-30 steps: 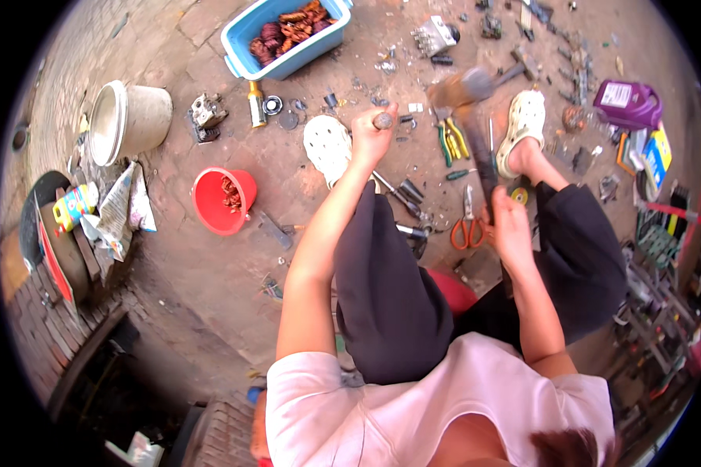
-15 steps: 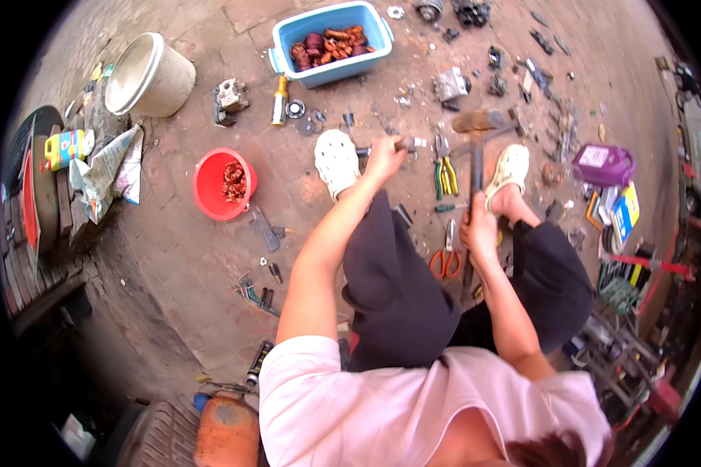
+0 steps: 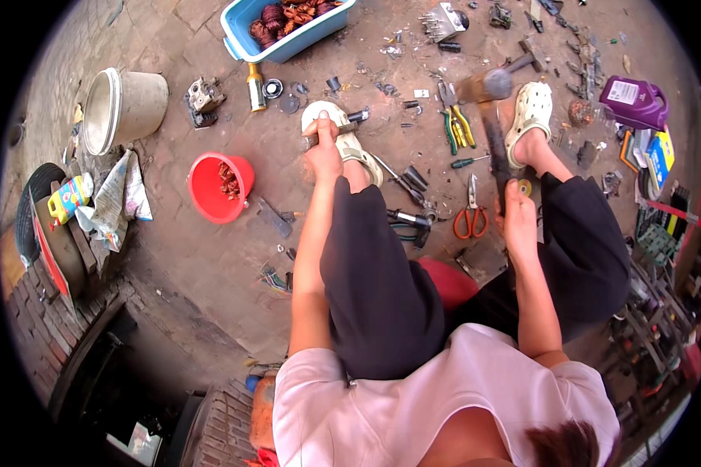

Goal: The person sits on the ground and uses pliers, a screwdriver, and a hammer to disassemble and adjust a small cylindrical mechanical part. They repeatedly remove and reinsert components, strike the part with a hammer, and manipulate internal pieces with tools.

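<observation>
My right hand [image 3: 518, 218] is closed around the long handle of a hammer [image 3: 494, 128]. The hammer's blurred head is raised beside my right clog [image 3: 530, 117]. My left hand [image 3: 324, 152] grips a short dark metal bar [image 3: 341, 131], thumb up, over my left clog [image 3: 353, 149]; its lower end is hard to make out. Between my feet lie pliers with green and yellow handles [image 3: 458, 124], a small screwdriver [image 3: 470, 162] and orange-handled scissors [image 3: 470, 218].
A red bucket [image 3: 249, 173] holding copper-coloured pieces stands left of my legs. Beyond are a white bucket [image 3: 163, 101], a blue tub [image 3: 308, 40] of copper coils and a yellow bottle [image 3: 255, 87]. At right stands a purple jug [image 3: 635, 101]. Metal parts litter the ground.
My left hand has moved left with the bar, from right of my left clog to over it. The hammer stays in my right hand, its handle tilted more to the left. The whole view has shifted.
</observation>
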Tool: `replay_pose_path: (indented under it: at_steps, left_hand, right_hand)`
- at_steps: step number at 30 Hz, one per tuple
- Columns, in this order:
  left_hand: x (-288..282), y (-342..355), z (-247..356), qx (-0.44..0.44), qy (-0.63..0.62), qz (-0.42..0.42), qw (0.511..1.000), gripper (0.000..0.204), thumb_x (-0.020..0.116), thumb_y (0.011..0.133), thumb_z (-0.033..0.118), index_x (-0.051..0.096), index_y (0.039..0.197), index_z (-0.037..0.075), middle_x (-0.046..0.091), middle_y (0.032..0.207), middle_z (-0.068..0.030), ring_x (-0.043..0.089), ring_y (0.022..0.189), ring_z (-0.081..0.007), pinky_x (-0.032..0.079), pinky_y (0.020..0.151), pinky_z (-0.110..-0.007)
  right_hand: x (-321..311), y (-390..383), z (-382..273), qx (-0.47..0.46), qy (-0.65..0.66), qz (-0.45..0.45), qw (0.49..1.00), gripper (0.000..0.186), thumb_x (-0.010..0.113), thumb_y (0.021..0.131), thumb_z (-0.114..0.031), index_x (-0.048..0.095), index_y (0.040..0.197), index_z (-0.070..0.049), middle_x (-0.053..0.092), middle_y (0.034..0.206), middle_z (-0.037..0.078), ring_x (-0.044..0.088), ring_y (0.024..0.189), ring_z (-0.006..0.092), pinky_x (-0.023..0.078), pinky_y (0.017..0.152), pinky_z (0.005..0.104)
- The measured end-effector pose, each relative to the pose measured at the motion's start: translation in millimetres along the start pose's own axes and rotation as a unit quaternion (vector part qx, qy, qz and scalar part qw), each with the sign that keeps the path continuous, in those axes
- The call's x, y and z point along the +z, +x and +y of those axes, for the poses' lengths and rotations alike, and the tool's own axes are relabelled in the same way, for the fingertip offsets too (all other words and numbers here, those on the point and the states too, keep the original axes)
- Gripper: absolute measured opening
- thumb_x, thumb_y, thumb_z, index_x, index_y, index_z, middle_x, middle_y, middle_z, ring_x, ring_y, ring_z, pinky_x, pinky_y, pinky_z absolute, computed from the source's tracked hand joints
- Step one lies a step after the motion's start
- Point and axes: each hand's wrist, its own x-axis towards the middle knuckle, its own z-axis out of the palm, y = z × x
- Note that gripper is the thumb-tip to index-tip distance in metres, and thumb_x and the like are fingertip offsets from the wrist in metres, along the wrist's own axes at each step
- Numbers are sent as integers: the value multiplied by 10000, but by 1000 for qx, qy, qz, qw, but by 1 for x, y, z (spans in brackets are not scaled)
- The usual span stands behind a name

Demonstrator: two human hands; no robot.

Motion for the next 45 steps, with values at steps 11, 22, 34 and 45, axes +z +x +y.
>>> replay_pose_path:
  at_steps: [11, 22, 34, 45]
  left_hand:
    - [5, 9, -8, 12, 108, -121, 987, 420, 572, 962, 200, 452, 596, 34, 420, 604, 30, 344, 590, -71, 271, 544, -246]
    - [16, 22, 0, 27, 166, -148, 975, 455, 550, 975, 260, 394, 592, 69, 393, 606, 35, 317, 581, -69, 246, 546, -248]
    - [39, 26, -23, 81, 217, -144, 962, 414, 593, 965, 236, 506, 600, 61, 448, 560, 56, 383, 540, -57, 314, 483, -265]
    - [84, 27, -23, 191, 323, -188, 908, 379, 646, 893, 280, 548, 665, -7, 542, 623, -203, 499, 558, -392, 407, 511, -399]
  right_hand:
    - [22, 13, 56, 57, -81, -82, 992, 591, 438, 994, -476, 503, 630, -16, 424, 525, 11, 423, 513, 114, 365, 514, 292]
    - [23, 24, 61, 101, -29, -65, 992, 592, 441, 992, -481, 500, 624, -22, 451, 539, 6, 416, 503, 102, 352, 494, 278]
    - [6, 1, -55, 22, 26, -39, 999, 551, 398, 993, -521, 493, 695, -68, 393, 529, -43, 349, 439, 50, 254, 416, 237]
    - [31, 7, -61, -393, 121, -27, 911, 592, 421, 923, -610, 490, 728, -55, 406, 547, -22, 385, 493, 120, 339, 476, 283]
